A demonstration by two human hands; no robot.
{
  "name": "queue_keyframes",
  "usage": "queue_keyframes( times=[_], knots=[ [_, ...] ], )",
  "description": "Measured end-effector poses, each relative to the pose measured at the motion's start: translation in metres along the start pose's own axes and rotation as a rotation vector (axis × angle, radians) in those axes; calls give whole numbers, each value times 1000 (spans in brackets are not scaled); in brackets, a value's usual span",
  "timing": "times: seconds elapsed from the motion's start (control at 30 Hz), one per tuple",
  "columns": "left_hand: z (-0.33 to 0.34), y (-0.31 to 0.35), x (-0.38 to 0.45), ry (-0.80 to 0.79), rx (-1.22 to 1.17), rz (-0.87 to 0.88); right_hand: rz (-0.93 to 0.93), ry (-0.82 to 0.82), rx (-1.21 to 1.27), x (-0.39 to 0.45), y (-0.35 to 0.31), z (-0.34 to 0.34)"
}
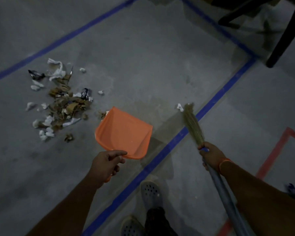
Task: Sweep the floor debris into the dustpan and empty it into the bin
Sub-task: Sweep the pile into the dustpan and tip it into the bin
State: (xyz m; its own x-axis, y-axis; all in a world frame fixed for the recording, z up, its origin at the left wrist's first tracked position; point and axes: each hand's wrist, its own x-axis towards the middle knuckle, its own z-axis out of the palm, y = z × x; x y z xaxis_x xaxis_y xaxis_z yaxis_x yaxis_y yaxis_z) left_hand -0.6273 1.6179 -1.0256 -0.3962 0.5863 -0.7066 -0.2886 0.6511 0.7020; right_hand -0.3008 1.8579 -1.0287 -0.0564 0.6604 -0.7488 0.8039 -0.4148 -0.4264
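The debris [61, 101] is lying heaped on the floor [143, 57] at left, its edge just beside the dustpan's [124, 132] lip. The left hand [106, 165] is curling round the dustpan handle. The right hand [211, 155] is gripping the broom [192, 123], its bristles touching a stray scrap [180, 107]. Likely best: press the lip flat, then sweep short strokes toward it.

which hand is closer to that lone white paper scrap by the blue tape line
Right. The right hand, gripping the broom, is below the white scrap, the bristles almost touching it. The left hand holds the dustpan farther left.
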Motion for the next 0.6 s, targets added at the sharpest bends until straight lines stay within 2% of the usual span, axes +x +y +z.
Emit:
queue_keyframes(
  times=[0.2,0.47,0.6],
  knots=[
    [-23,-21,12,73,-74,-14,-97,-121,-103,9,-28,62],
    [-89,-28,5,174,-169,1,-327,-326,-247,9,-108,140],
    [-132,-37,5,249,-212,15,-386,-372,-224,3,-151,179]
  ],
)
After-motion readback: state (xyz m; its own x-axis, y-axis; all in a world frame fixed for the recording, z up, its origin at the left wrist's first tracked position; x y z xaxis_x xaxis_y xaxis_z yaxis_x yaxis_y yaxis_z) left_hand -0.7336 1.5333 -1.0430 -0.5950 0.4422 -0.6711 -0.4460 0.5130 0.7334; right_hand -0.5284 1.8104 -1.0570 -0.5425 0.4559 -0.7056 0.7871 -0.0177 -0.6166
